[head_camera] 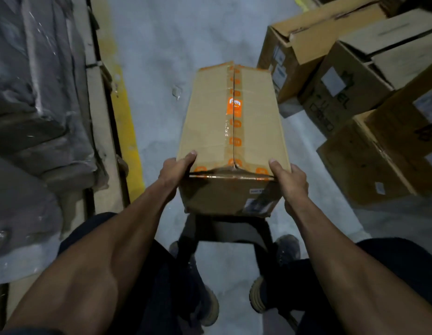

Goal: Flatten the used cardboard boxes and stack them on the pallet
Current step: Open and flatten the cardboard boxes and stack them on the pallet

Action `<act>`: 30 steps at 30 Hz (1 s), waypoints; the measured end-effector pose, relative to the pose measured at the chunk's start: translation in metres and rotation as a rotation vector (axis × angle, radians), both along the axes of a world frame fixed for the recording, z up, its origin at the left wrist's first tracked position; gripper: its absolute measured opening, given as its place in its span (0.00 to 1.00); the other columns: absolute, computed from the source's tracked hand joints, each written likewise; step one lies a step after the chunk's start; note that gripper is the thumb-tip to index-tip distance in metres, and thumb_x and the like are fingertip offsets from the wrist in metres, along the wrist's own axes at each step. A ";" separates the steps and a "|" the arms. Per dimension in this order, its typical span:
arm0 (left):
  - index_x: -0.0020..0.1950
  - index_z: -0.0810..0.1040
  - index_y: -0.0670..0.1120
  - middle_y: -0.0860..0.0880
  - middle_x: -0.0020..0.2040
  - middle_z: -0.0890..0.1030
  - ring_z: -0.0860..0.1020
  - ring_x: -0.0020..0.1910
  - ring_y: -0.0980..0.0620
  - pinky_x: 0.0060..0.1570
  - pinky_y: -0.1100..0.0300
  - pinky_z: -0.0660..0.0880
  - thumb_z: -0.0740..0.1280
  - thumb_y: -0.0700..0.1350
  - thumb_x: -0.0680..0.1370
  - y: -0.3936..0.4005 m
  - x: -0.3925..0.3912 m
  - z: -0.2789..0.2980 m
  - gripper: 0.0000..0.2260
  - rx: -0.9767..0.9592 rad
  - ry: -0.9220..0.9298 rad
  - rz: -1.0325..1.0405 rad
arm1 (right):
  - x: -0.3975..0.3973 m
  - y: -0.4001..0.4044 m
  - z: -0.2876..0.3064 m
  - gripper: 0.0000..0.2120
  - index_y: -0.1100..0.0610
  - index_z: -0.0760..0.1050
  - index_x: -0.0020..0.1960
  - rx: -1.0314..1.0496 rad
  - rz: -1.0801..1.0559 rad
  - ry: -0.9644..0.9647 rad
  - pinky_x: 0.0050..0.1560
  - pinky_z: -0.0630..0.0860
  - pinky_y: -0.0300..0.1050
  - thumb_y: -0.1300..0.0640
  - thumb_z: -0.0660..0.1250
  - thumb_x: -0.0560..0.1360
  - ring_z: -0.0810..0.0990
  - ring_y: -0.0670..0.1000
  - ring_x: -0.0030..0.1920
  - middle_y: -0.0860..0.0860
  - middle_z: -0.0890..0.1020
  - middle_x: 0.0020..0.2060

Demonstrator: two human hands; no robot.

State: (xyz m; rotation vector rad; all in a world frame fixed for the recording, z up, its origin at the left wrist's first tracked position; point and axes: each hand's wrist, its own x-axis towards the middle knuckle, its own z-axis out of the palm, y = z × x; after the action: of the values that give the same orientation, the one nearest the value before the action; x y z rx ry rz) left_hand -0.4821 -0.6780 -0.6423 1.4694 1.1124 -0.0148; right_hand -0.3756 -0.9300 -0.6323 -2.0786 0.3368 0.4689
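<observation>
hands point(177, 169) point(291, 181) with fingers around taped box point(234, 122); open cartons point(355, 76) right; wrapped pallet point(41, 93) left

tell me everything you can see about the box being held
The box is long, brown cardboard, still in its full shape, not flattened. Clear tape with orange logos runs along its top seam, which is split and dented at the near end. A label sits on the near face. The left hand and right hand grip its near corners above the floor.
</observation>
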 end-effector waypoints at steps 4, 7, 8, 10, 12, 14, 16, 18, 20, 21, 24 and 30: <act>0.53 0.80 0.41 0.41 0.51 0.79 0.76 0.48 0.42 0.49 0.50 0.73 0.71 0.65 0.70 0.015 0.001 0.041 0.28 0.062 -0.046 -0.033 | -0.005 0.002 0.038 0.22 0.49 0.78 0.52 0.082 0.006 -0.077 0.57 0.78 0.56 0.32 0.64 0.73 0.80 0.56 0.52 0.52 0.83 0.50; 0.50 0.83 0.45 0.42 0.53 0.83 0.80 0.54 0.39 0.61 0.43 0.76 0.70 0.73 0.57 0.025 0.000 0.069 0.36 0.106 -0.095 -0.029 | -0.014 0.000 0.064 0.25 0.46 0.79 0.54 0.189 0.020 -0.169 0.62 0.77 0.58 0.28 0.65 0.70 0.80 0.53 0.56 0.47 0.83 0.53; 0.48 0.84 0.46 0.42 0.52 0.84 0.81 0.54 0.39 0.61 0.40 0.76 0.70 0.75 0.55 0.030 0.001 0.074 0.37 0.122 -0.121 -0.034 | -0.017 0.000 0.071 0.24 0.43 0.78 0.56 0.217 0.033 -0.202 0.63 0.77 0.59 0.29 0.67 0.68 0.80 0.52 0.58 0.46 0.83 0.55; 0.42 0.84 0.47 0.42 0.48 0.85 0.81 0.53 0.37 0.60 0.40 0.76 0.70 0.75 0.57 0.034 0.000 0.089 0.33 0.159 -0.190 -0.058 | -0.021 -0.001 0.085 0.27 0.39 0.75 0.62 0.254 0.064 -0.252 0.62 0.77 0.60 0.35 0.71 0.64 0.80 0.52 0.60 0.45 0.82 0.58; 0.38 0.84 0.52 0.44 0.45 0.84 0.81 0.53 0.36 0.58 0.43 0.77 0.70 0.72 0.60 0.033 -0.004 0.110 0.25 0.216 -0.259 -0.067 | -0.024 -0.002 0.099 0.35 0.40 0.69 0.69 0.282 0.105 -0.284 0.60 0.80 0.60 0.45 0.74 0.64 0.80 0.52 0.60 0.47 0.81 0.60; 0.40 0.84 0.56 0.48 0.47 0.85 0.82 0.53 0.40 0.59 0.42 0.78 0.69 0.70 0.63 0.032 -0.004 0.128 0.19 0.270 -0.319 -0.071 | -0.023 -0.003 0.111 0.41 0.42 0.63 0.76 0.280 0.139 -0.313 0.58 0.80 0.61 0.55 0.75 0.67 0.79 0.52 0.61 0.50 0.78 0.65; 0.47 0.84 0.54 0.49 0.51 0.84 0.81 0.54 0.44 0.58 0.41 0.78 0.68 0.68 0.64 0.034 -0.001 0.140 0.21 0.311 -0.384 -0.084 | -0.018 -0.002 0.120 0.44 0.44 0.58 0.78 0.259 0.157 -0.357 0.60 0.79 0.62 0.60 0.75 0.69 0.77 0.52 0.64 0.50 0.74 0.68; 0.58 0.81 0.51 0.48 0.57 0.83 0.81 0.57 0.46 0.59 0.42 0.78 0.69 0.66 0.65 0.036 0.004 0.147 0.28 0.370 -0.429 -0.114 | -0.010 0.002 0.126 0.45 0.45 0.56 0.79 0.218 0.159 -0.413 0.62 0.77 0.63 0.61 0.74 0.70 0.75 0.53 0.66 0.50 0.72 0.69; 0.70 0.72 0.51 0.48 0.63 0.80 0.79 0.60 0.48 0.62 0.45 0.76 0.69 0.64 0.67 0.034 0.002 0.151 0.34 0.425 -0.459 -0.160 | -0.003 0.007 0.129 0.43 0.43 0.55 0.78 0.162 0.156 -0.434 0.61 0.78 0.64 0.59 0.74 0.71 0.75 0.54 0.65 0.50 0.72 0.69; 0.73 0.68 0.54 0.49 0.65 0.79 0.78 0.62 0.48 0.63 0.45 0.75 0.69 0.63 0.68 0.031 0.000 0.152 0.36 0.465 -0.477 -0.207 | 0.000 0.010 0.129 0.41 0.42 0.55 0.77 0.130 0.156 -0.438 0.60 0.78 0.64 0.56 0.73 0.72 0.76 0.54 0.64 0.50 0.73 0.68; 0.76 0.64 0.53 0.51 0.73 0.70 0.72 0.69 0.49 0.68 0.45 0.71 0.68 0.64 0.71 0.023 -0.011 0.151 0.37 0.691 -0.459 -0.488 | 0.013 0.016 0.132 0.35 0.41 0.56 0.74 0.057 0.154 -0.481 0.60 0.77 0.64 0.50 0.70 0.74 0.76 0.55 0.64 0.50 0.74 0.67; 0.81 0.38 0.51 0.47 0.77 0.26 0.37 0.80 0.46 0.76 0.50 0.50 0.70 0.74 0.63 0.010 -0.041 0.117 0.61 0.948 -0.090 -0.875 | 0.039 0.033 0.139 0.25 0.47 0.62 0.71 -0.089 0.138 -0.548 0.57 0.74 0.54 0.43 0.66 0.79 0.74 0.55 0.63 0.53 0.71 0.66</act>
State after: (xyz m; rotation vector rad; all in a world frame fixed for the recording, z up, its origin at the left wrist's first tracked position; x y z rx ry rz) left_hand -0.5230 -0.6683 -0.5257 2.6832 0.2830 -0.0344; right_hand -0.3368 -0.8970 -0.4931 -2.2270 -0.1123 -0.0492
